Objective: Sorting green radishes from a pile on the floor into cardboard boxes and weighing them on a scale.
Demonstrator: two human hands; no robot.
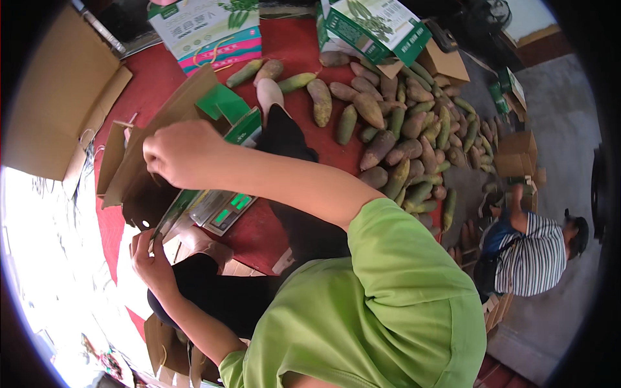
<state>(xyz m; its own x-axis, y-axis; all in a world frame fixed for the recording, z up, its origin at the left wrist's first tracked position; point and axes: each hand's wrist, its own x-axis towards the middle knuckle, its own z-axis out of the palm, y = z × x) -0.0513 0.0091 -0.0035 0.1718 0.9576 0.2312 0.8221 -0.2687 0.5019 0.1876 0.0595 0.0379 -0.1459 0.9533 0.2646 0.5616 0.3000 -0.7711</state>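
An open cardboard box with brown inner walls and green outer flaps stands tilted in front of me. At its lower edge, my left hand pinches the rim of a flap between thumb and fingers. My right hand is curled closed over the box's opening; whatever its fingers hold, if anything, is hidden. Beside the box, partly under the raised flap, is a digital scale with lit green displays. My right forearm hides part of the box and scale. The inside of the box is mostly in shadow.
A large pile of plump green and purplish-brown vegetables spreads over the red mat. Printed boxes stand behind it. A big brown carton is at far left. A person in a striped shirt works at right beside boxes.
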